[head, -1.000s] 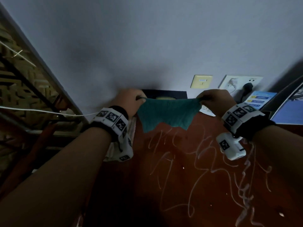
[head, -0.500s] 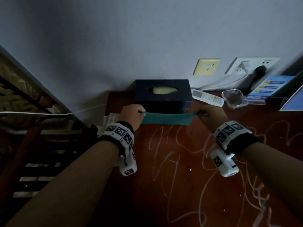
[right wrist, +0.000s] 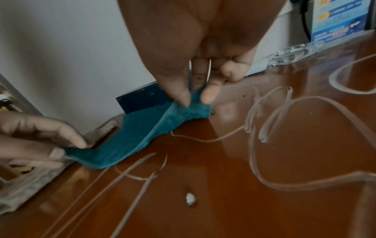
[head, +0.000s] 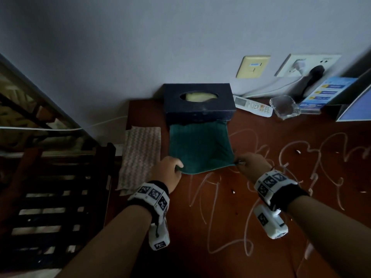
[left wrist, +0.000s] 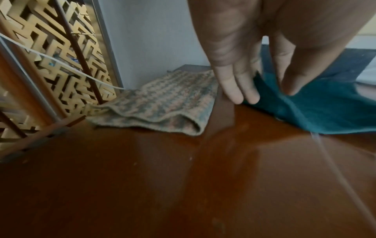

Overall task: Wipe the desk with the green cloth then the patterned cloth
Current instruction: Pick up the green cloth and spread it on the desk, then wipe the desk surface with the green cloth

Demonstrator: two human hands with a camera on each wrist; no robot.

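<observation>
The green cloth (head: 198, 149) lies spread on the red-brown desk (head: 241, 227) in front of a dark tissue box. My left hand (head: 170, 169) pinches its near left corner and my right hand (head: 249, 163) pinches its near right corner. In the right wrist view thumb and forefinger clamp the green cloth (right wrist: 142, 138) at its raised edge. The patterned cloth (head: 140, 157) lies flat at the desk's left edge, left of the green one, also seen as the patterned cloth (left wrist: 158, 104). White chalk-like scribbles (head: 251, 197) cover the desk.
The dark tissue box (head: 197, 103) stands against the wall. Right of it lie a white remote (head: 253, 106), a glass ashtray (head: 285, 107) and a blue leaflet stand (head: 325, 93). Sockets with plugs sit on the wall. A slatted chair (head: 50, 197) stands left of the desk.
Both hands lowered the green cloth from the air onto the desk and drew its near edge toward me, spreading it flat before the tissue box.
</observation>
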